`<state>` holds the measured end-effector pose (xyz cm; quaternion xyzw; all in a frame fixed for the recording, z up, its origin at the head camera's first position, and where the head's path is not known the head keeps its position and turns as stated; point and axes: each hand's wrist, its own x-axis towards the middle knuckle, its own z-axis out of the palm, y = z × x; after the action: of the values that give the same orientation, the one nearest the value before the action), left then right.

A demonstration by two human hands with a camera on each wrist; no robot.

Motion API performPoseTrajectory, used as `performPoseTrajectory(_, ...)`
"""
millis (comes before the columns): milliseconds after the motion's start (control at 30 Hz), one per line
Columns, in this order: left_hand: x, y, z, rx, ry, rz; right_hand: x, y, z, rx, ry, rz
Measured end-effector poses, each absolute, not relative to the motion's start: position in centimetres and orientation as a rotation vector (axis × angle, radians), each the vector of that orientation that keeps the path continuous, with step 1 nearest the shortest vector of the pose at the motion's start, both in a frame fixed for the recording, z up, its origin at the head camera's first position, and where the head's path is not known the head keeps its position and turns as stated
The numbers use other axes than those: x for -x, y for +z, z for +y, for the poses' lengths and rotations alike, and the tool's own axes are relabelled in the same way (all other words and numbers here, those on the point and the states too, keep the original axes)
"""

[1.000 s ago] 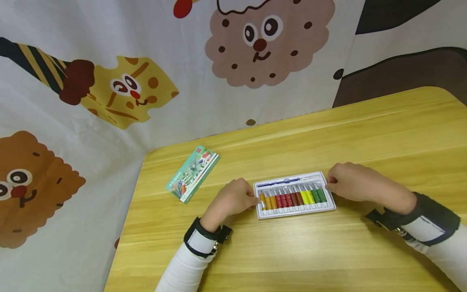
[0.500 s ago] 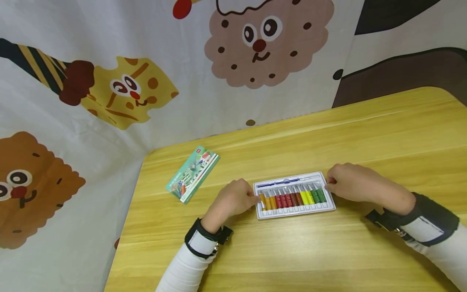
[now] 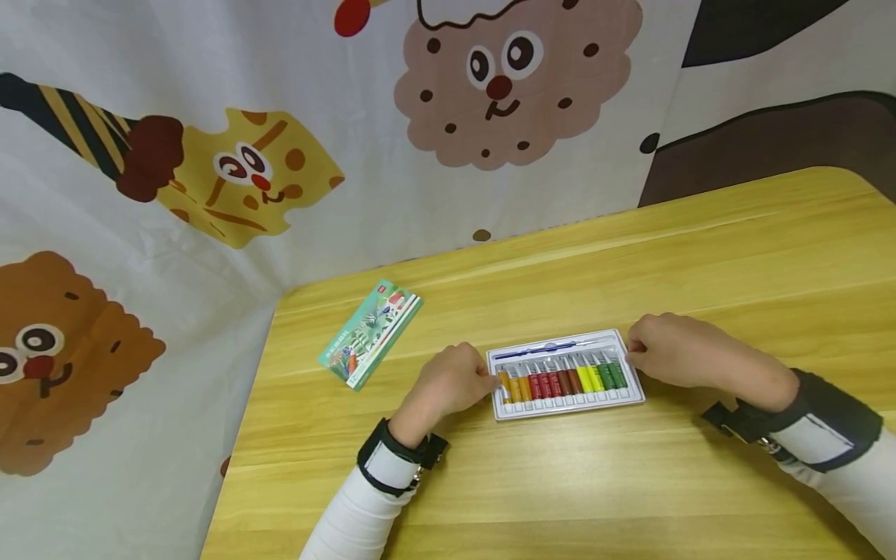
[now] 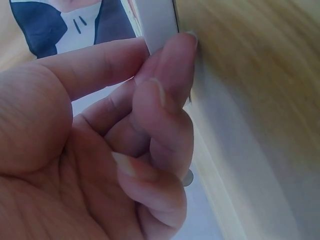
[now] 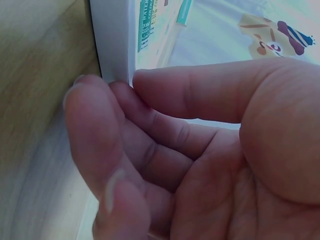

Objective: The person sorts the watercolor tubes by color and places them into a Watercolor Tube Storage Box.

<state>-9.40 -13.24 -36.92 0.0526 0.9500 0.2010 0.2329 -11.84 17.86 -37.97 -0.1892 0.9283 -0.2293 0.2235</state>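
A shallow white paint tray [image 3: 568, 410] lies on the table in the head view. In its slots sit several paint tubes [image 3: 560, 381], running from orange through red, brown and yellow to green. Above them, along the tray's far side, is a blue-handled paintbrush [image 3: 535, 351]. My left hand [image 3: 451, 379] pinches the tray's left end between thumb and index finger; the white side wall [image 4: 157, 22] shows there in the left wrist view. At the opposite end my right hand [image 3: 675, 350] pinches the tray the same way, its other fingers curled below the wall [image 5: 112, 42].
A flat green printed box [image 3: 371, 334] lies slantwise to the left, beyond my left hand. The wooden table [image 3: 574, 490] reaches back to a white curtain [image 3: 364, 218] printed with cartoon biscuits, which also hangs along the left side.
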Motion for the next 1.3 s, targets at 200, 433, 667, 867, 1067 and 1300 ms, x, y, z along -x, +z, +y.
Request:
performPoseTrajectory(200,9.4,-36.9,-13.3,-0.144,0.557,2.608,11.9,-38.0,18.0,0.508,-0.641,2.539)
performPoseTrajectory(433,9.4,-36.9,-13.3,-0.156,0.538,2.624,12.0,-38.1,17.9,0.492,-0.665,2.515)
performPoseTrajectory(667,10.0,-36.7,-14.6,-0.143,0.53,2.713,12.2,-38.2,18.1,0.476,-0.688,2.476)
performPoseTrajectory(867,11.2,-35.6,-17.7,-0.04,0.489,2.861,12.4,-38.3,18.4,0.468,-0.709,2.456)
performPoseTrajectory(1067,12.6,-34.7,-21.8,0.12,0.548,2.911,12.6,-38.3,18.8,0.472,-0.712,2.459)
performPoseTrajectory(1300,13.2,-35.0,-25.9,0.244,0.431,2.838,12.9,-38.2,19.1,0.47,-0.715,2.455)
